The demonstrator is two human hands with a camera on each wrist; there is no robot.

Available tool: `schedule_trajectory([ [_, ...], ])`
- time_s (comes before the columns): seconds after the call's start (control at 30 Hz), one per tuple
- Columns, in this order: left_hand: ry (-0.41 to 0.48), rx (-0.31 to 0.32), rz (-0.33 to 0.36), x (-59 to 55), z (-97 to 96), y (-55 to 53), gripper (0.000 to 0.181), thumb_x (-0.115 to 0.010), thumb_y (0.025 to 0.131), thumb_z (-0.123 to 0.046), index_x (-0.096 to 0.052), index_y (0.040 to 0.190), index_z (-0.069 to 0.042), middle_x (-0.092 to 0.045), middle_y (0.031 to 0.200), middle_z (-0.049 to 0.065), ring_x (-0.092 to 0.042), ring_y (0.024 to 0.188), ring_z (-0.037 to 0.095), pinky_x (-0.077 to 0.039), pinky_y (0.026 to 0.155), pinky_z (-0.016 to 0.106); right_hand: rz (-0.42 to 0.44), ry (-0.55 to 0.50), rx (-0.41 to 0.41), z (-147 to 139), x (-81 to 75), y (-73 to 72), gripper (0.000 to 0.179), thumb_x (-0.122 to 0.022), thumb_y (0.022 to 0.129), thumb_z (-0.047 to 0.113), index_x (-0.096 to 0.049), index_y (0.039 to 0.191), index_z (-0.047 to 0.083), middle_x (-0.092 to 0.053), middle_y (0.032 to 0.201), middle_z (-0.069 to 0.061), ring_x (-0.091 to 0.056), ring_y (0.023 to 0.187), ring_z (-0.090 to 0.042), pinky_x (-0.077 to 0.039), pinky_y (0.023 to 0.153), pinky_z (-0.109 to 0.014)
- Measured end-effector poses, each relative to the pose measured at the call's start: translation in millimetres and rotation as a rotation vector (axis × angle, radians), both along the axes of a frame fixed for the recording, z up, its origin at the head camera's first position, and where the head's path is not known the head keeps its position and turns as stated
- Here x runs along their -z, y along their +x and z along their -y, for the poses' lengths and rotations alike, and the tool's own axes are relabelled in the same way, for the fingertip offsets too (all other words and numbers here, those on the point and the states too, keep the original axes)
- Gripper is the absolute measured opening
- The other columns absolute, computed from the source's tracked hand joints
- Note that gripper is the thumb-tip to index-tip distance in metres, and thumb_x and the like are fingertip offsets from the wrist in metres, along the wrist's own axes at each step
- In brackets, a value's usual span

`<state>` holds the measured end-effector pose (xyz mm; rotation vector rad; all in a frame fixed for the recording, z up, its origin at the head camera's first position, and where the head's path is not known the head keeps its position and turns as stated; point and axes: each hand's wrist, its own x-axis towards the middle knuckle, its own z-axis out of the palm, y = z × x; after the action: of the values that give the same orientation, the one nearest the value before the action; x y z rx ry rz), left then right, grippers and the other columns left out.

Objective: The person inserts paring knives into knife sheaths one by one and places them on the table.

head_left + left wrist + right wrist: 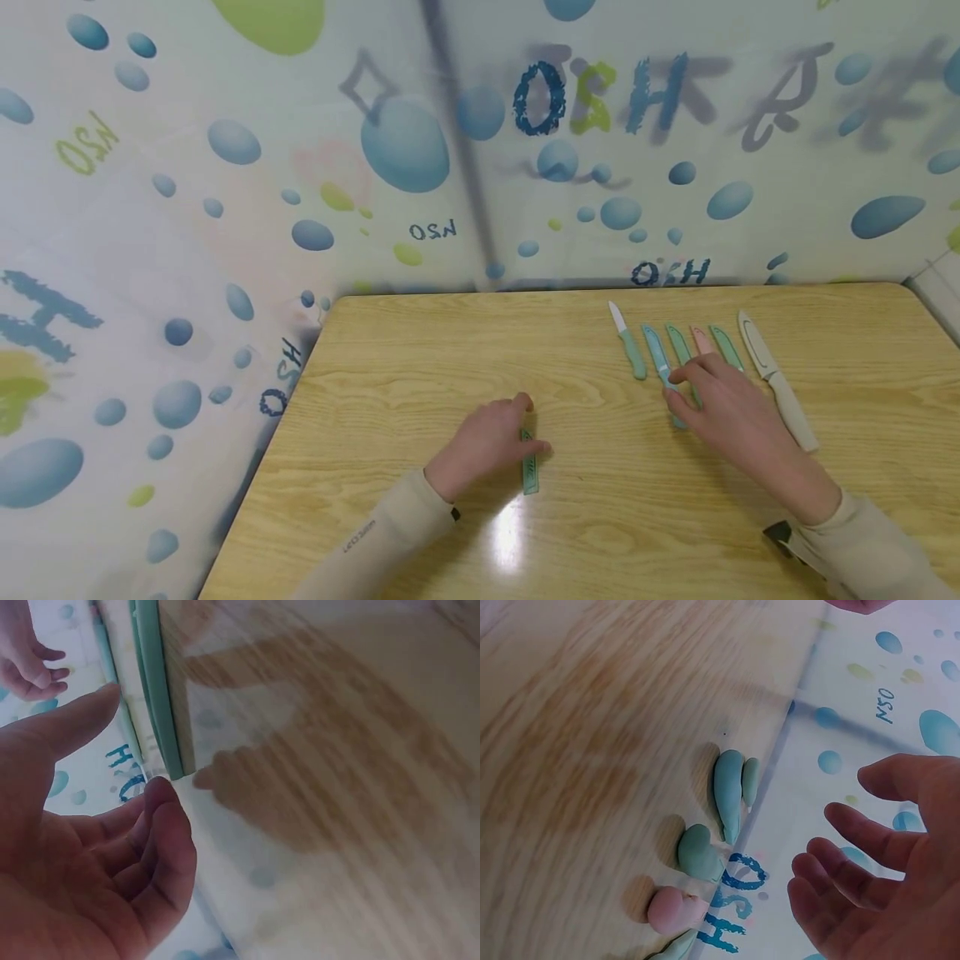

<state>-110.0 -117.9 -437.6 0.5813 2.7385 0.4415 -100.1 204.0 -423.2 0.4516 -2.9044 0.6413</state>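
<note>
A small green blade sheath [530,475] lies on the wooden table. My left hand [489,440] is over its far end, thumb and fingers apart; the left wrist view shows the sheath [156,690] beyond the fingertips, and contact is unclear. Farther right, my right hand [723,408] hovers over a row of knives with its fingers loosely bent, holding nothing. Beneath or beside it lie a blue knife [656,347], a green knife [678,342], a pink knife [701,337] and another green knife [724,343], their handles partly hidden. Left of these is a bare-bladed knife [633,357] with a green handle.
A larger cream knife [787,404] lies at the right end of the row. The table [420,350] meets a wall covering [495,208] printed with blue and green drops along its back edge. Light glares off the tabletop near the left sleeve [390,533].
</note>
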Motion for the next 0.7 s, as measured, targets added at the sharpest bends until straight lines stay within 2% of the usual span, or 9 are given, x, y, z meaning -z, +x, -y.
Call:
schedule_trajectory([
  [0.2,-0.007,0.005,0.027,2.0,0.9,1.8,0.056,-0.086,0.086,-0.041,-0.058,0.12,-0.006,-0.052,0.071,-0.006,-0.044,0.059,0.007,-0.038,0.047,0.023,0.013,0.003,0.003,-0.4,1.4,-0.1,0.024,-0.071,0.098,0.02,-0.071,0.108,-0.002,-0.066,0.113,-0.021,-0.065,0.093,-0.035,-0.055,0.072,-0.051],
  [0.47,0.061,0.052,0.014,2.7,4.8,-1.6,0.051,-0.085,0.089,-0.021,-0.057,0.127,-0.003,-0.066,0.088,0.003,-0.058,0.072,0.009,-0.05,0.059,0.022,0.0,0.002,-0.007,-2.0,4.0,0.2,0.024,-0.072,0.097,0.019,-0.071,0.109,-0.002,-0.066,0.112,-0.02,-0.065,0.093,-0.034,-0.055,0.071,-0.048],
  [0.7,0.046,0.067,0.007,-0.5,4.4,-5.2,0.034,-0.078,0.091,-0.012,-0.06,0.119,-0.003,-0.061,0.084,0.002,-0.053,0.069,0.012,-0.047,0.055,0.024,0.013,0.007,-0.007,-2.4,5.1,0.1,0.025,-0.073,0.097,0.02,-0.071,0.11,-0.001,-0.066,0.112,-0.02,-0.064,0.091,-0.032,-0.055,0.068,-0.046],
])
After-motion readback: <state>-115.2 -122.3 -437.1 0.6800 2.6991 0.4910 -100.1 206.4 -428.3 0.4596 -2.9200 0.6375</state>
